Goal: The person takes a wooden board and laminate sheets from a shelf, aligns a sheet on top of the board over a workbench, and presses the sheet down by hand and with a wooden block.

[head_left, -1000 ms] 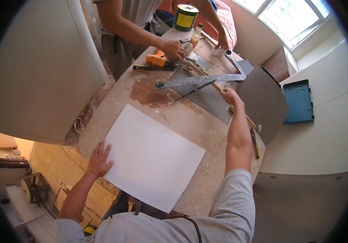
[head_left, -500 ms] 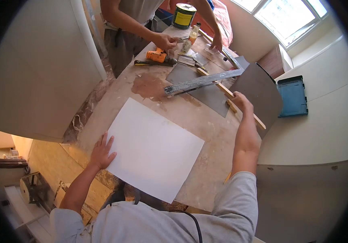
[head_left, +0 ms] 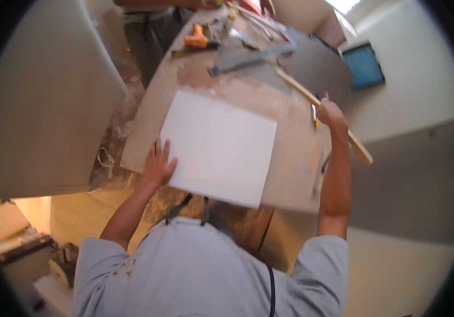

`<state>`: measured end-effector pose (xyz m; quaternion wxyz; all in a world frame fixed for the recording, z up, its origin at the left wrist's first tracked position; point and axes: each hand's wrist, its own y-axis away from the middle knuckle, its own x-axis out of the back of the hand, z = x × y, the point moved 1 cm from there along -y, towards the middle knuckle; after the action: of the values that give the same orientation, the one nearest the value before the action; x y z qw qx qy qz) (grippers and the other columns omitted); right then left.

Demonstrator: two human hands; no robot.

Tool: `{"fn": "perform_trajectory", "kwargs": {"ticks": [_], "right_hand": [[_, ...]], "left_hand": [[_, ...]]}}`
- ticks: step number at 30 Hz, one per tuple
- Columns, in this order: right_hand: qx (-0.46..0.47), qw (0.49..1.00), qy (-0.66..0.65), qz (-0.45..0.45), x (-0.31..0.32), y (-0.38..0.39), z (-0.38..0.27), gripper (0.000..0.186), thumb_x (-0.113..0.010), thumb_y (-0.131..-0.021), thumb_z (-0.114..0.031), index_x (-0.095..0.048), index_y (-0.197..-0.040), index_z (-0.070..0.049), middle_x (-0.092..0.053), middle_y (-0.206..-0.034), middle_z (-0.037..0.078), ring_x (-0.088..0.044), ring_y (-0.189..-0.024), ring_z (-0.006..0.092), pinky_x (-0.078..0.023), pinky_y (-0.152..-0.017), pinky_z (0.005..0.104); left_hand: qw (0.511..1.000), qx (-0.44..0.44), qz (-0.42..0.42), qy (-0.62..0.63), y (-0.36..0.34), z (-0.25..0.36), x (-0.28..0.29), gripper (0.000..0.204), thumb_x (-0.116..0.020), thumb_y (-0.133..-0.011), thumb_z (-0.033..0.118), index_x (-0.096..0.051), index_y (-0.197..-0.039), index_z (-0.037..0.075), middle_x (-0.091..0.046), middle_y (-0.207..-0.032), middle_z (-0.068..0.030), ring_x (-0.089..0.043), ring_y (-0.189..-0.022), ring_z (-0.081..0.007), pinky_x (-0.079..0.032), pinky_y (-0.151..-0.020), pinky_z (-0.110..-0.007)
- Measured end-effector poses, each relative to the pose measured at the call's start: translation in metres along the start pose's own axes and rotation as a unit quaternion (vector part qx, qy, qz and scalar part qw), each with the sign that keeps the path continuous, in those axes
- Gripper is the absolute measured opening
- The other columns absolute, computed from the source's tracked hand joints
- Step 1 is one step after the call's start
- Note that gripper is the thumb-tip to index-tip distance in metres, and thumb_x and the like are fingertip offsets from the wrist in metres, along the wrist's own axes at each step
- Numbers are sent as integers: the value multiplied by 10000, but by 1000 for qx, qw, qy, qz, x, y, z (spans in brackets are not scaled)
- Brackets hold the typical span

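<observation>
A white square sheet [head_left: 221,148] lies flat across the near part of the worktable. My left hand [head_left: 161,162] rests on its left edge, fingers stretched out and apart. In my right hand [head_left: 330,112], to the right of the sheet, is a long, narrow wooden strip [head_left: 296,85]. My fingers are wrapped round the strip near its middle, and its near end sticks out past my forearm. Beyond the sheet, a metal carpenter's square [head_left: 256,59] lies blurred on a grey sheet.
At the far left of the worktable [head_left: 150,121] lies an orange power drill [head_left: 198,38]. A co-worker's arm [head_left: 158,2] shows at the top. Small yellow tools, one a thin stick [head_left: 314,158], lie by my right arm. A blue plastic tray [head_left: 364,63] is at right.
My right hand has drawn the wooden strip rightward and nearer, away from the metal square. My left hand stays on the white sheet. The view has shifted and blurred.
</observation>
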<state>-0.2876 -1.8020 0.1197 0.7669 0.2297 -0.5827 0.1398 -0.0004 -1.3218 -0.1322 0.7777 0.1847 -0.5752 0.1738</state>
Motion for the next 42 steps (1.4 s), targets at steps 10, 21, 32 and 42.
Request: {"fn": "perform_trajectory", "kwargs": {"ticks": [10,21,32,42], "right_hand": [[-152,731,-662,-66,-145,475,-165,675,-542,-997,-116,-270,-1614,-151,-676,-1187,154,-645,-848,218,-544,-713,344],[-162,859,-477,-90,-191,548,-212,694,-554,-976,-126,-262,-1604,-166,-618,-1302,281,-610,-1159,486,-505,-949,491],[-175,905,-382,-72,-211,403,-145,506,-382,-1077,-326,-387,-1554,-158,-672,-1126,316,-645,-1066,490,-513,-910,550],[-136,953,-207,-173,-195,352,-153,560,-382,-1046,-219,-293,-1594,-148,-691,-1030,317,-688,-974,460,-536,-875,553]], "left_hand": [[984,-78,142,-70,1,6,-21,774,-466,-1014,480,-214,-1607,52,-148,-1644,-279,-213,-1499,-449,-230,-1218,-526],[652,85,-328,678,127,219,-67,399,-550,-1028,359,-570,-1149,-21,-639,-1020,-146,-641,-950,-200,-544,-783,-376],[956,-232,28,176,21,210,-19,651,-493,-1023,525,-499,-1415,4,-462,-1464,-261,-402,-1389,-410,-313,-1178,-498],[978,-207,6,-25,-18,150,-41,946,-458,-874,815,-256,-1619,269,-79,-1689,-190,-4,-1563,-392,-58,-1259,-531]]}}
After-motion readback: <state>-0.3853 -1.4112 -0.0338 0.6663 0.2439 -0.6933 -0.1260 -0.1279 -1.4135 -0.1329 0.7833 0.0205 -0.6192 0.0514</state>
